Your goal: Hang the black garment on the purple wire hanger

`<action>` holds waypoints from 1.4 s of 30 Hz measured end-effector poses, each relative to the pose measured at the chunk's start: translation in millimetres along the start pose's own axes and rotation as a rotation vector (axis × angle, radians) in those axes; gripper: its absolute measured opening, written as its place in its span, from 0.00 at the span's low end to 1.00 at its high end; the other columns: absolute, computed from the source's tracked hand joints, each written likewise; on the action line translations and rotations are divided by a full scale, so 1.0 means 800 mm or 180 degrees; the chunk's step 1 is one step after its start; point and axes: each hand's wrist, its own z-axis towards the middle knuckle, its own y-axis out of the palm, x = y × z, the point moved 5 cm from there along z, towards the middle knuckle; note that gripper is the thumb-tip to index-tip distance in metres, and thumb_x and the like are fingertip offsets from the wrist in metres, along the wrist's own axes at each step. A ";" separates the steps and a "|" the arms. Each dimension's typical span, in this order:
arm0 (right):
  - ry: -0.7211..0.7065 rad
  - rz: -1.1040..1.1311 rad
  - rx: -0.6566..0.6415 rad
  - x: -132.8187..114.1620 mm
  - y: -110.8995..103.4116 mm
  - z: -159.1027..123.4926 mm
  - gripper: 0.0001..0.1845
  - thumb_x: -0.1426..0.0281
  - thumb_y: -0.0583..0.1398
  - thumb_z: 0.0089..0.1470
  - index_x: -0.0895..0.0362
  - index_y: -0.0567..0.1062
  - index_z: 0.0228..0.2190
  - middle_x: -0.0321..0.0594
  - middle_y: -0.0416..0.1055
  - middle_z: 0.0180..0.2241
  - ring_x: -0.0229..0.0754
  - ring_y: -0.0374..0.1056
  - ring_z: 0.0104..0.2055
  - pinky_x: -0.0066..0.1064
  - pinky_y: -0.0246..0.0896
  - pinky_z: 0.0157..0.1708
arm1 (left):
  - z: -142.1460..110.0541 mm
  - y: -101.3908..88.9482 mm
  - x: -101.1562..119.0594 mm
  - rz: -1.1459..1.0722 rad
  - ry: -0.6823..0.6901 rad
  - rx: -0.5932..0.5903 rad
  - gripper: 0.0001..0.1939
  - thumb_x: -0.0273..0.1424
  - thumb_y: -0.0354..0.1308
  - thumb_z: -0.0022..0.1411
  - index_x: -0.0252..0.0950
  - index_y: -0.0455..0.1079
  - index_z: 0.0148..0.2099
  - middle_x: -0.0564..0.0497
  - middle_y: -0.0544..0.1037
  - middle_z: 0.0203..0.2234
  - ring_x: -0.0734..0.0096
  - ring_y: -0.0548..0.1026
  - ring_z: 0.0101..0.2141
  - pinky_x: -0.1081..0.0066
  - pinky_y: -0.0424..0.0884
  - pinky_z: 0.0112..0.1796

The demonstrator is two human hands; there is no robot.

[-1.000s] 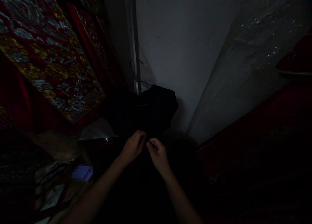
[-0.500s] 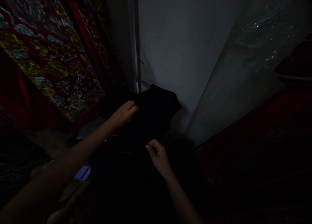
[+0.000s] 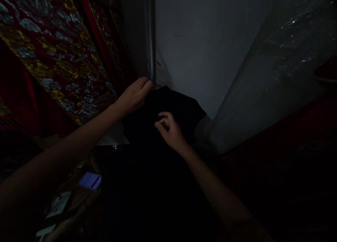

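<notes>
A black garment point(image 3: 179, 103) hangs on a thin purplish hanger point(image 3: 158, 85) against a metal pole; its folds are lost in the dark. My left hand point(image 3: 135, 94) is closed at the garment's collar, right beside the hanger, and appears to pinch the cloth; its fingertips are partly hidden. Lower and to the right, my right hand point(image 3: 171, 131) is held in front of the garment with thumb and fingers curled but apart. Nothing shows between them.
The metal pole point(image 3: 151, 31) stands before a grey wall point(image 3: 200, 34). Red cloth with gold and silver embroidery point(image 3: 55, 59) hangs at left. A lit phone point(image 3: 90, 180) lies at lower left near a pale object point(image 3: 59, 204). Clear plastic sheeting point(image 3: 284, 59) covers something at right.
My left hand has moved up to the collar beside the hanger. My right hand has risen in front of the garment, its fingers now further apart. The view has shifted slightly.
</notes>
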 end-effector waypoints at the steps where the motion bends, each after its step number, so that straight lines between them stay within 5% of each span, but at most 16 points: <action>1: -0.0227 -0.0117 0.0247 -0.012 -0.010 0.030 0.22 0.63 0.58 0.62 0.52 0.64 0.56 0.37 0.74 0.34 0.40 0.70 0.33 0.31 0.64 0.36 | -0.001 -0.001 0.004 -0.0018 0.0044 -0.0039 0.11 0.18 0.44 0.66 0.32 0.64 0.45 0.44 0.67 0.38 0.58 0.70 0.40 0.61 0.70 0.40; 3: -0.0534 -0.0539 0.0352 -0.030 -0.021 0.081 0.22 0.67 0.57 0.64 0.55 0.64 0.58 0.39 0.75 0.35 0.41 0.70 0.34 0.33 0.63 0.38 | -0.005 -0.001 0.009 -0.0064 0.0073 -0.0104 0.10 0.19 0.45 0.66 0.33 0.64 0.45 0.44 0.68 0.38 0.58 0.70 0.40 0.62 0.69 0.40; 7: -0.0727 -0.1310 -0.0127 -0.039 -0.020 0.128 0.08 0.70 0.57 0.64 0.59 0.75 0.38 0.39 0.72 0.29 0.42 0.69 0.32 0.32 0.58 0.35 | -0.017 0.003 0.014 -0.0508 -0.0245 0.0056 0.07 0.21 0.47 0.67 0.35 0.64 0.43 0.46 0.70 0.37 0.60 0.70 0.40 0.63 0.68 0.42; 12: -0.0969 -0.1217 0.0103 -0.041 -0.024 0.116 0.11 0.68 0.54 0.66 0.58 0.73 0.35 0.37 0.70 0.28 0.39 0.68 0.30 0.30 0.56 0.34 | -0.041 0.019 0.012 -0.2294 -0.1974 0.0989 0.05 0.31 0.56 0.68 0.37 0.62 0.43 0.52 0.71 0.34 0.72 0.72 0.33 0.72 0.69 0.35; 16: -0.1134 -0.1139 0.0068 -0.043 -0.027 0.109 0.10 0.66 0.54 0.66 0.57 0.72 0.36 0.35 0.69 0.28 0.37 0.66 0.30 0.29 0.55 0.34 | -0.047 0.053 0.019 -0.3403 -0.2839 0.0569 0.05 0.32 0.54 0.69 0.36 0.65 0.40 0.53 0.74 0.31 0.75 0.72 0.27 0.76 0.69 0.26; 26: -0.0993 -0.1145 -0.0324 -0.031 -0.030 0.108 0.09 0.63 0.54 0.65 0.56 0.68 0.38 0.34 0.69 0.27 0.38 0.67 0.28 0.29 0.55 0.32 | -0.038 0.064 0.007 -0.3694 -0.2530 0.0348 0.10 0.34 0.62 0.63 0.33 0.72 0.30 0.53 0.74 0.22 0.77 0.70 0.21 0.76 0.67 0.24; 34: -0.0776 -0.1903 -0.0884 -0.026 -0.030 0.120 0.08 0.65 0.53 0.66 0.56 0.69 0.39 0.38 0.71 0.29 0.40 0.66 0.29 0.30 0.52 0.30 | -0.039 0.083 0.012 -0.3697 -0.2484 0.0258 0.09 0.34 0.61 0.63 0.34 0.71 0.32 0.52 0.75 0.24 0.77 0.72 0.21 0.75 0.68 0.24; 42: -0.0958 -0.1783 -0.0918 -0.035 -0.042 0.119 0.06 0.70 0.54 0.65 0.54 0.72 0.38 0.37 0.72 0.30 0.41 0.66 0.31 0.31 0.53 0.33 | -0.039 0.064 0.019 -0.3052 -0.2082 0.0223 0.12 0.37 0.58 0.64 0.33 0.75 0.34 0.51 0.77 0.25 0.75 0.73 0.23 0.75 0.67 0.25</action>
